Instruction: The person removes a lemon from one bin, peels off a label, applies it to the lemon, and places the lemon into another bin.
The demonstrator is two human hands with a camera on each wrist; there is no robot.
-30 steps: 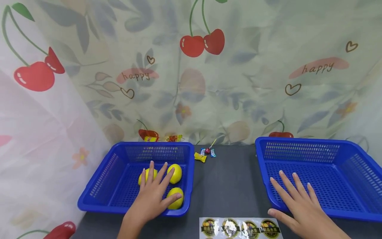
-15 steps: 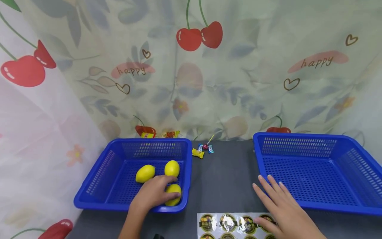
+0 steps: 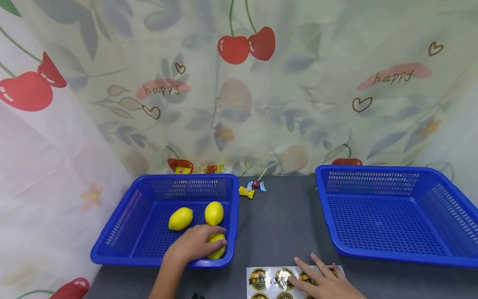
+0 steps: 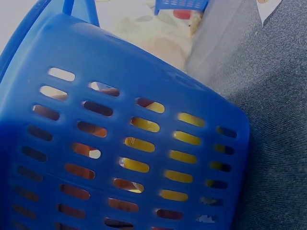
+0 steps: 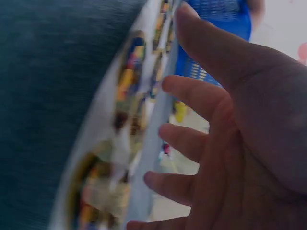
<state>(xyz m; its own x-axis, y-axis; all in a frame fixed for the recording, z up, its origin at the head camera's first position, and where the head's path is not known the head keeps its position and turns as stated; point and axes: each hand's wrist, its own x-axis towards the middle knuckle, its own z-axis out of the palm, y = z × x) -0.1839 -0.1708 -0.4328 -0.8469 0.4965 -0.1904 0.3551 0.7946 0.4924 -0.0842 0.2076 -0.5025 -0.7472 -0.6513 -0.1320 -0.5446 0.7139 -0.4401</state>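
My left hand [image 3: 195,244] reaches into the left blue basket [image 3: 125,262] and grips the front lemon [image 3: 217,251], thumb and fingers curled about it. Two more lemons lie behind it, one at the left [image 3: 181,219] and one at the right [image 3: 214,213]. Yellow peel and parts of the hand show through the slots of the basket wall [image 4: 110,57] in the left wrist view. Over a sheet of round stickers [image 3: 259,279] hovers my right hand [image 3: 326,284], its fingers spread and holding nothing; the right wrist view shows the palm [image 5: 240,143] beside the blurred sheet.
A second blue basket [image 3: 377,254] stands at the right with no fruit visible in it. Small candies, a yellow-wrapped one [image 3: 246,192] and a lollipop [image 3: 256,184] among them, lie at the back by the printed curtain [image 3: 261,104].
My left hand went from spread fingers above the lemons to a grip on the front one. My right hand moved left and toward me, from the right basket's edge to the sticker sheet.
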